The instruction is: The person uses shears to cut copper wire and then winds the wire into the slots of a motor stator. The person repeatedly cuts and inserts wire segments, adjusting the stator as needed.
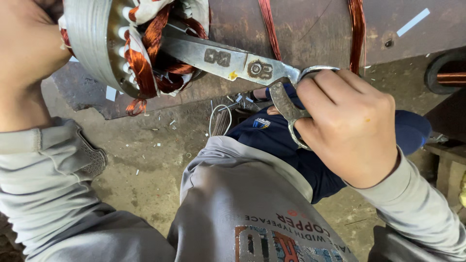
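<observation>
My right hand [352,123] grips the handles of large steel scissors [233,62], fingers through the loops. The blades reach left into the copper wire windings [148,53] of a round metal motor stator [90,41], among white insulation strips. The blade tips are hidden inside the coils. My left hand [26,41] rests against the stator's outer left side at the top left, steadying it; its fingers are mostly out of frame.
A rusty metal bench edge [310,34] runs behind the stator, with copper wire strands [357,29] hanging over it. A copper wire spool [449,77] sits at the right edge. The concrete floor [145,160] is littered with small paper and wire scraps.
</observation>
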Available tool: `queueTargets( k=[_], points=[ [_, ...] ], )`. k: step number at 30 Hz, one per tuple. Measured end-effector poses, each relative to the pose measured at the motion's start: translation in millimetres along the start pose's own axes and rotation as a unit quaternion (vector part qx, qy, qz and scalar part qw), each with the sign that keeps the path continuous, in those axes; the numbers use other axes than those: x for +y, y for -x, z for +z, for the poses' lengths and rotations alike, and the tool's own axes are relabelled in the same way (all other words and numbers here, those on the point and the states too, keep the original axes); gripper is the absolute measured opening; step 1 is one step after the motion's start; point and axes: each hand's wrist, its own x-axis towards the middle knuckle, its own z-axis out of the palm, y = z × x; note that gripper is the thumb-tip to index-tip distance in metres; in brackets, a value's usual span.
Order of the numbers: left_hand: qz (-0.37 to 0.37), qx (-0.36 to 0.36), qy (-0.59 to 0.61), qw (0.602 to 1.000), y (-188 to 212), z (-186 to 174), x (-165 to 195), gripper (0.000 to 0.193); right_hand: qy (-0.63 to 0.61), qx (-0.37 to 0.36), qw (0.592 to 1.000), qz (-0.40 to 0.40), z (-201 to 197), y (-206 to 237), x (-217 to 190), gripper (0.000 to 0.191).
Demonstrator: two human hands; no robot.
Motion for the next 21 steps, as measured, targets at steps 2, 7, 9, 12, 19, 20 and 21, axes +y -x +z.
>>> queueTargets(
  k=[2, 7, 9, 12, 19, 20, 21],
  points=[
    [-0.012, 0.008, -0.005, 1.0, 1, 0, -9, 0.024, 0.0, -0.005, 1.0, 0.001, 4, 0, 0, 0.029],
    [-0.036, 0.005, -0.014, 0.999, 8, -4, -7, 0.023, -0.012, -0.008, 1.0, 0.002, -5, 4, -2, 0.03],
    [-0.046, 0.006, -0.014, 0.999, 11, -5, -7, 0.023, -0.017, -0.015, 1.0, 0.005, -9, 5, 0, 0.03],
    [-0.062, 0.004, -0.015, 0.998, 13, -6, -11, 0.023, -0.055, -0.018, 0.998, 0.009, -7, 6, 3, 0.032],
    [-0.091, -0.005, -0.004, 0.996, 5, 3, -24, 0.022, -0.183, -0.112, 0.972, 0.097, 3, 4, 24, 0.027],
    [-0.093, -0.006, -0.003, 0.996, 9, 7, -31, 0.022, -0.193, -0.109, 0.971, 0.091, 12, 10, 24, 0.03],
    [-0.095, -0.009, -0.001, 0.995, 8, 9, -33, 0.022, -0.205, -0.109, 0.969, 0.086, 16, 11, 29, 0.035]
  ],
)
